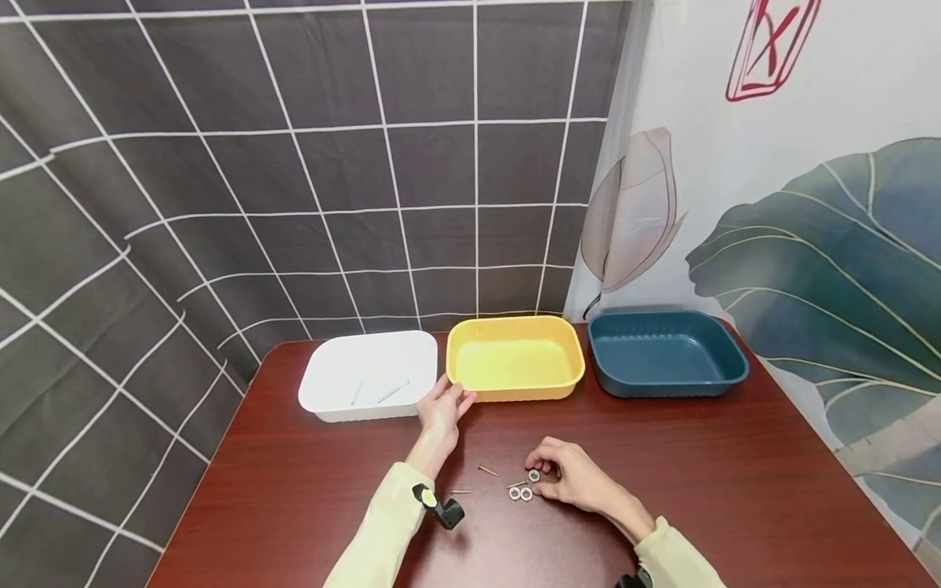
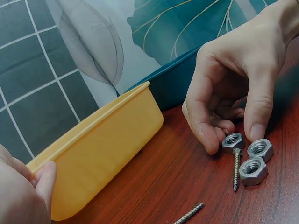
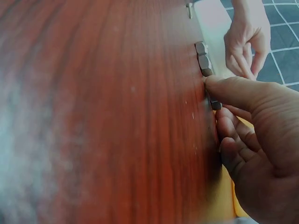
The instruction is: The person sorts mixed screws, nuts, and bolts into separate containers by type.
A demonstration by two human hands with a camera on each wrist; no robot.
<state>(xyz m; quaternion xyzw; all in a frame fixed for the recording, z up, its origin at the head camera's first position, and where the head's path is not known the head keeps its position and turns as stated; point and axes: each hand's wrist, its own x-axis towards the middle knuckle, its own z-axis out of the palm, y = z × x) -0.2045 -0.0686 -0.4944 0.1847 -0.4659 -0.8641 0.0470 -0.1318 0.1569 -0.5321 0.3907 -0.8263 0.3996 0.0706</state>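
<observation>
My left hand (image 1: 443, 408) holds the rim of the yellow plastic bin (image 1: 515, 394) at its near left corner, thumb outside the wall. Lower right, my right hand (image 1: 573, 475) is over a small group of hex nuts. Its fingertips and thumb, spaced apart, straddle one nut (image 2: 232, 141), which lies on the table against a screw (image 2: 237, 170). Two more nuts, one close to the thumb (image 2: 260, 148) and one nearer the camera (image 2: 253, 171), touch each other. In the right wrist view, the fingers partly hide the nuts.
A white bin (image 1: 338, 415) with two screws or nails in it stands left of the yellow one, and a dark blue bin (image 1: 669, 389) stands right. Two loose screws lie left of the nuts on the brown table (image 1: 294, 498): one farther back (image 1: 488, 470), one nearer (image 1: 461, 492).
</observation>
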